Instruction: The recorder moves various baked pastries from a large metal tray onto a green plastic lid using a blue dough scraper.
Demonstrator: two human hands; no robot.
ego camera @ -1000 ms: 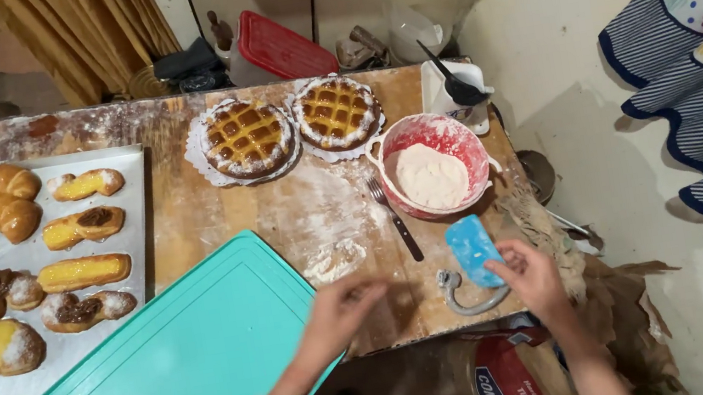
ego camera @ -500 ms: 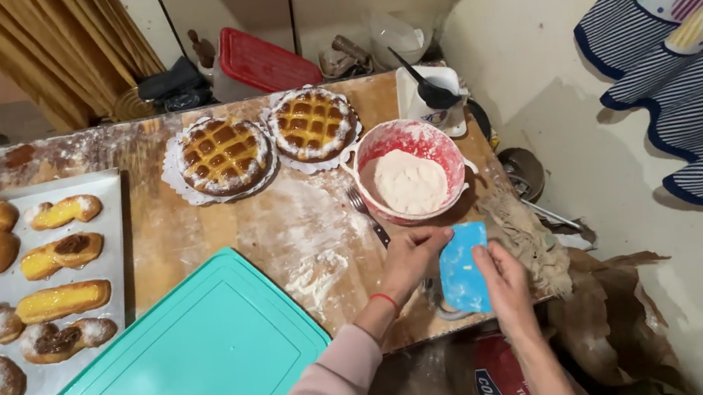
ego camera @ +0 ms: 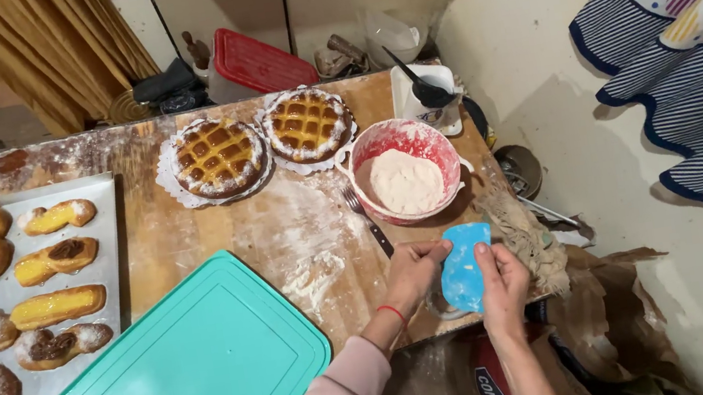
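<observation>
1. Both hands are at the near right corner of the bench (ego camera: pixel 191 240). They share one item: a flat blue dough scraper (ego camera: pixel 466 266).
2. Right hand (ego camera: pixel 503 281): grip closed on the scraper's right edge, thumb on top and fingers wrapped underneath. The scraper stands tilted, face toward me.
3. Left hand (ego camera: pixel 414 272): grip curled, fingertips touching the scraper's left edge. Looks like a steadying pinch; I can't tell whether it carries any weight.
4. My read: it's held by the edges to keep the flat face free, and the two-point hold stops it twisting.
5. Just beyond the grip: a red bowl (ego camera: pixel 408 170) with a pale mound of flour or dough in it. Close, not touching the scraper.
6. Left of the left hand: a fork (ego camera: pixel 368 220) lies on the bench with its tines near the bowl. Past it is a flour smear (ego camera: pixel 312 273) on the wood.
7. Further left of the grip, near edge: a teal plastic tray (ego camera: pixel 166 383), upside down or flat, nothing on it.
8. Far side from the grip: two lattice tarts (ego camera: pixel 217 157) on paper doilies, side by side, well apart from the hands.
9. Far left: a metal baking sheet (ego camera: pixel 105 192) with filled pastries and a braided loaf.
10. Right of the right hand: crumpled brown paper (ego camera: pixel 530 240) hangs over the bench edge, just beside the scraper.
</observation>
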